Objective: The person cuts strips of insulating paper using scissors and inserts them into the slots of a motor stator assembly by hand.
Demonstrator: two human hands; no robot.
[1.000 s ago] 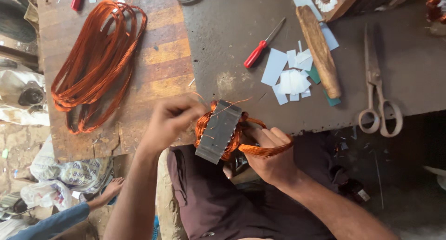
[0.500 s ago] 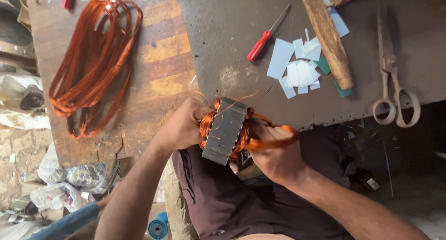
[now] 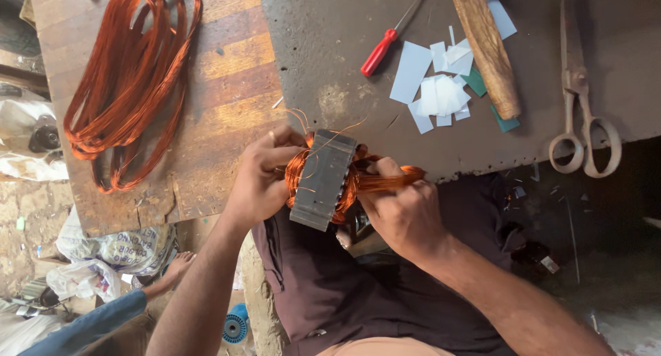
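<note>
A grey metal motor stator wound with copper wire sits at the bench's near edge, over my lap. My left hand grips its left side, fingers curled into the copper windings. My right hand holds the right side and pinches a bundle of copper wire that loops out of the core. Thin loose wire ends stick up from the top of the stator.
A big coil of copper wire lies on the wooden board at left. On the dark bench lie a red-handled screwdriver, white paper slips, a wooden mallet handle and scissors. Another person's arm and foot show lower left.
The view has shifted, so the bench sits higher in frame. My left hand has closed tighter on the stator's left windings; my right hand keeps pulling the wire bundle.
</note>
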